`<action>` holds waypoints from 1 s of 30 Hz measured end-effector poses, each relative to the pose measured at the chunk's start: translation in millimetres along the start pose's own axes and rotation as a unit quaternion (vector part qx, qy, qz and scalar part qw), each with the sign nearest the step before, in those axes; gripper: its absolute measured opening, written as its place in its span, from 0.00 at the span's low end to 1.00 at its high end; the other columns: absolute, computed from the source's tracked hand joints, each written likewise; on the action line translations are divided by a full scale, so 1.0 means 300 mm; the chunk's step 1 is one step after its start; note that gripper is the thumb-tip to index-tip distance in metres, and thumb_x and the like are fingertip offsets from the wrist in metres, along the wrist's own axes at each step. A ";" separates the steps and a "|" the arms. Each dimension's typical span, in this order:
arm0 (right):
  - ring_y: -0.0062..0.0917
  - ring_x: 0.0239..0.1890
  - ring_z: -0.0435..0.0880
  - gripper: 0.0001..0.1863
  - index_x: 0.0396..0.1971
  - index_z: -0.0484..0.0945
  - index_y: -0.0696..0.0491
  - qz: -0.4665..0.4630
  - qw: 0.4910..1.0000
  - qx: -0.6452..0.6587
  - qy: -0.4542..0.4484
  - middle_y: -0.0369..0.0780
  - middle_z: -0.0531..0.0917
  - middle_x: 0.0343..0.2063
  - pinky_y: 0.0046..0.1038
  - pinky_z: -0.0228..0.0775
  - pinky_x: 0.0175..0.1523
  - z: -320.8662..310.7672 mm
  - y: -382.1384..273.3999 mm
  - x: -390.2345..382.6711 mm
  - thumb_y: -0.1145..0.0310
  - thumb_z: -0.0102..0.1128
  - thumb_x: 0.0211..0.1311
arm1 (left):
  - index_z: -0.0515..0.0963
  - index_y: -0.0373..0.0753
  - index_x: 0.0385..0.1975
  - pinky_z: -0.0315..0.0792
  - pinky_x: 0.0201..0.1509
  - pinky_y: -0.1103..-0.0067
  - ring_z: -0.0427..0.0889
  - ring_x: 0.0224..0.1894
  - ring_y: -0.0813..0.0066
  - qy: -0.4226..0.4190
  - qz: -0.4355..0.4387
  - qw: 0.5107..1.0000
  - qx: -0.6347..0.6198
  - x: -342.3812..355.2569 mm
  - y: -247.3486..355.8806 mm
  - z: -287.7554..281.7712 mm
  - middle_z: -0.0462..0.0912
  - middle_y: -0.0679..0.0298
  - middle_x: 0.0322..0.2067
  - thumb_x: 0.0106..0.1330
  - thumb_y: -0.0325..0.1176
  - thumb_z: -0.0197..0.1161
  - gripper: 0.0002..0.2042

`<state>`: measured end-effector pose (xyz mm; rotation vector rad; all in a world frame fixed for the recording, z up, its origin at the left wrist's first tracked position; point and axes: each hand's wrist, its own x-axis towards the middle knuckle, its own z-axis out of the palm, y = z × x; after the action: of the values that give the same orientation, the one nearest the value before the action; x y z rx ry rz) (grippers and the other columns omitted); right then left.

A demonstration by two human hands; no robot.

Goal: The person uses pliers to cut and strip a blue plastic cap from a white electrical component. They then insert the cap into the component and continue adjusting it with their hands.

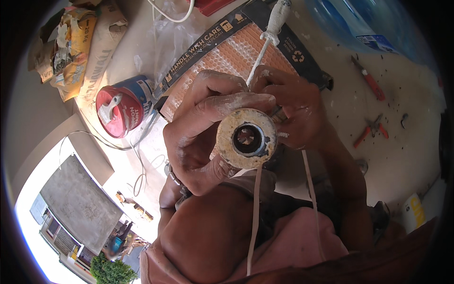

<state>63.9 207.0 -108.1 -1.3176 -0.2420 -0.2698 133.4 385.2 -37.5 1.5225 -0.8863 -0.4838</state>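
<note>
My left hand [198, 128] is closed round a hollow cylinder, whose paint-speckled pale ring end [226, 139] faces me around a dark bore. My right hand [295, 109] has its fingers curled at the cylinder's right and back side; what exactly they grip is hidden. A thin white rod [256, 64], with a paint-caked white handle [278, 16] at its far end, runs down behind my fingers. Two pale cords [257, 208] hang toward me below the hands.
Beyond lies a printed cardboard sheet [220, 36] with bubbled orange material. At left are torn sacks [75, 52] and a red bucket [111, 119] with a brush [108, 109]. At right are a red-handled tool [372, 85], pliers [363, 135] and a blue bottle [359, 16].
</note>
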 end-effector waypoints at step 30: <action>0.31 0.56 0.77 0.27 0.51 0.81 0.65 0.173 0.976 0.069 -0.111 0.47 0.77 0.52 0.32 0.69 0.62 -0.077 -0.025 -0.075 0.83 0.67 0.45 | 0.83 0.30 0.47 0.74 0.50 0.63 0.80 0.45 0.55 0.035 0.040 0.999 0.000 0.000 -0.069 0.057 0.81 0.53 0.40 0.53 0.40 0.77 0.25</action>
<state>40.7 184.2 -113.9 -1.2276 -0.2099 0.1881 125.7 373.4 -60.4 1.4893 -0.8899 -0.3708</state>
